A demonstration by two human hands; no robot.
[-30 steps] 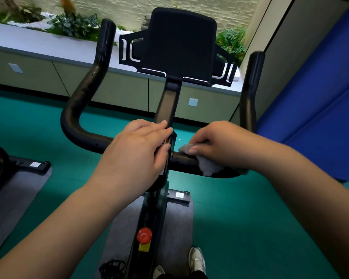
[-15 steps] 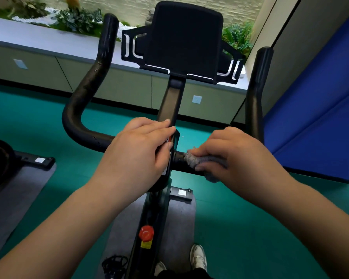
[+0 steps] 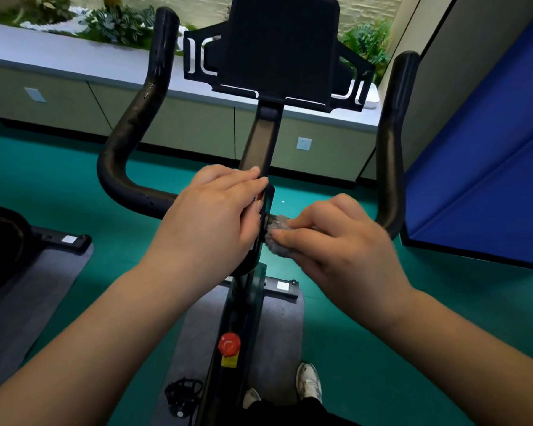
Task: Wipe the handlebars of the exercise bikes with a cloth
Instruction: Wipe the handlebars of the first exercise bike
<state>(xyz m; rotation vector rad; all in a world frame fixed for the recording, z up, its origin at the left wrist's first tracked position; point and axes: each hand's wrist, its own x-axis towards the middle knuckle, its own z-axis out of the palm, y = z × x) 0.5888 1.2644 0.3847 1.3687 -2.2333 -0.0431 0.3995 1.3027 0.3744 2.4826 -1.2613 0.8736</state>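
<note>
The exercise bike's black handlebar (image 3: 126, 142) curves up on both sides of a black tablet holder (image 3: 282, 47). My right hand (image 3: 336, 241) grips a grey fluffy cloth (image 3: 277, 230) wrapped round the right crossbar, right beside the centre stem. The cloth and my hand hide that stretch of bar. My left hand (image 3: 210, 222) rests over the centre clamp, fingers lying across its top. The right upright grip (image 3: 393, 142) is bare.
A red knob (image 3: 229, 344) sits on the bike frame below. A grey mat (image 3: 277, 327) lies under the bike on green floor. Another bike (image 3: 0, 241) stands at left. Blue padding (image 3: 486, 167) is at right, a low cabinet (image 3: 179, 124) ahead.
My right hand has slid the cloth leftward along the crossbar to the centre stem. My left hand has stayed on the clamp.
</note>
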